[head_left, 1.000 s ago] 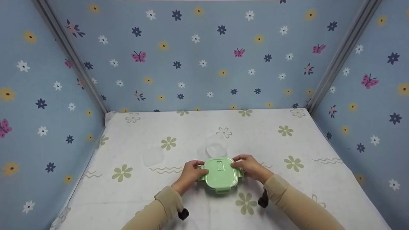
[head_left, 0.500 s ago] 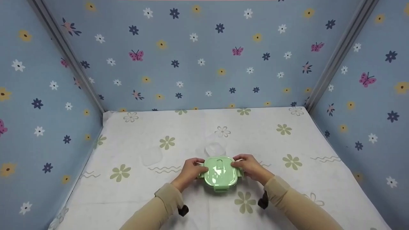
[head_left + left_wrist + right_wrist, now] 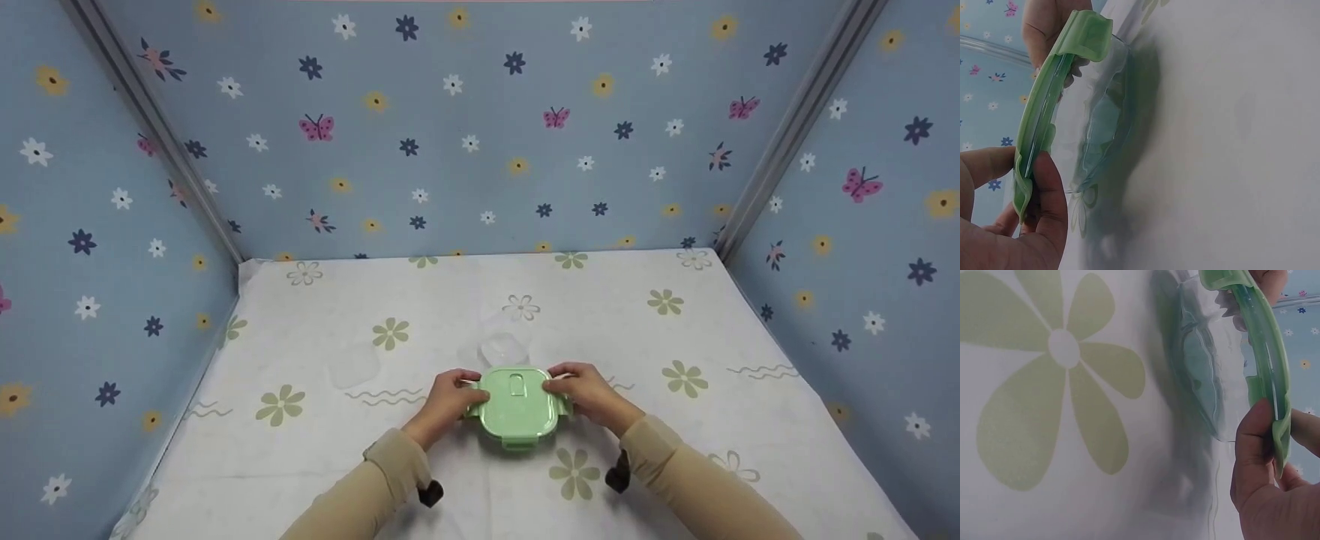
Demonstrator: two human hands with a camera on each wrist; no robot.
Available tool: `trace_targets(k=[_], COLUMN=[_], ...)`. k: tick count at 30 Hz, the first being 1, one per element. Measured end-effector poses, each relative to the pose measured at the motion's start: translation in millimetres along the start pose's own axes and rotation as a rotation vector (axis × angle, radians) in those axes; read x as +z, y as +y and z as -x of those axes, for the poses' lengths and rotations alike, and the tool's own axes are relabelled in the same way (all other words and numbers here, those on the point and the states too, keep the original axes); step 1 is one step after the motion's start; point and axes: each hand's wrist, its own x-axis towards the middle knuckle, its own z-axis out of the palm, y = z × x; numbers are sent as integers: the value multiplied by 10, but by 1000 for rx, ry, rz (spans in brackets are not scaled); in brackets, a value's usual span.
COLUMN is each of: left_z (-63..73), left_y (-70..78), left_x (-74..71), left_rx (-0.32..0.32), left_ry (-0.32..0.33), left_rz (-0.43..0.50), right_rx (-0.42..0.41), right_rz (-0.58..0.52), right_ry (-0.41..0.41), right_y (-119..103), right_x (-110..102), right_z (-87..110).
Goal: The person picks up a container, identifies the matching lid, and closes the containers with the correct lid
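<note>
One faint, clear, rounded-square piece (image 3: 354, 366) lies left on the white, floral-printed surface (image 3: 600, 322). The left hand (image 3: 448, 399) pinches the left edge of a pale-green, rounded-square clip lid (image 3: 517, 409), near the centre, over a clear box (image 3: 1107, 121). Another clear piece (image 3: 504, 349) lies just beyond it. The right hand (image 3: 591, 393) pinches the lid's right edge.

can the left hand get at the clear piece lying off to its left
Likely yes, once it lets go: the left hand grips the green lid, but nothing visible stands between that hand and the clear piece farther left.
</note>
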Motion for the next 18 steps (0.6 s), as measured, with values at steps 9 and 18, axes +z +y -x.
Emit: trace_targets(k=[9,18], left_z=[-78,-206], left_y=[-9,1], left_x=[44,101], left_rx=[2,83], left_ry=[-18,25], left_rz=[16,-53], right_rx=[-11,-51], right_rz=[41,207], right_ry=[18,44], right_y=[16,-8], right_x=[-18,-29], right_z=[32,140])
